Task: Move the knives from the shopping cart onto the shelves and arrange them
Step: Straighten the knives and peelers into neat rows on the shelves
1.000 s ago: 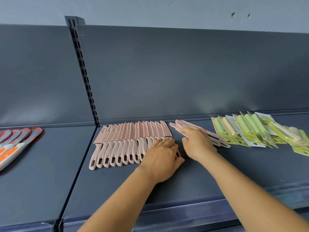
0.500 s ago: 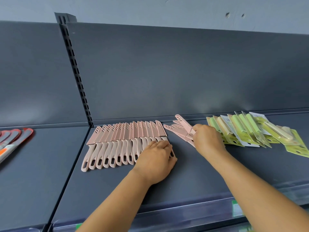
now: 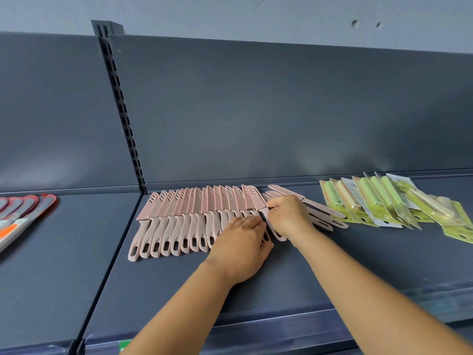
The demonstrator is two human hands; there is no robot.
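A row of several pink sheathed knives [image 3: 184, 216] lies side by side on the dark grey shelf [image 3: 332, 265], blades toward the back panel. My left hand [image 3: 242, 245] lies flat with straight fingers on the handles at the row's right end. My right hand [image 3: 288, 216] pinches one pink knife [image 3: 258, 204] at the joint of blade and handle, laying it against the row's right end. A small loose pile of pink knives [image 3: 320, 211] lies just right of that hand, partly hidden by it.
Green and cream carded knives [image 3: 384, 203] fan out at the right of the shelf. Orange and grey knives [image 3: 20, 213] lie on the neighbouring shelf at the left. A slotted upright [image 3: 122, 119] divides the two back panels. The shelf's front lip [image 3: 256, 326] runs below my forearms.
My right hand took one pink knife from the loose pile and carried it left to the row's right end. My left hand stayed on the row's handles.
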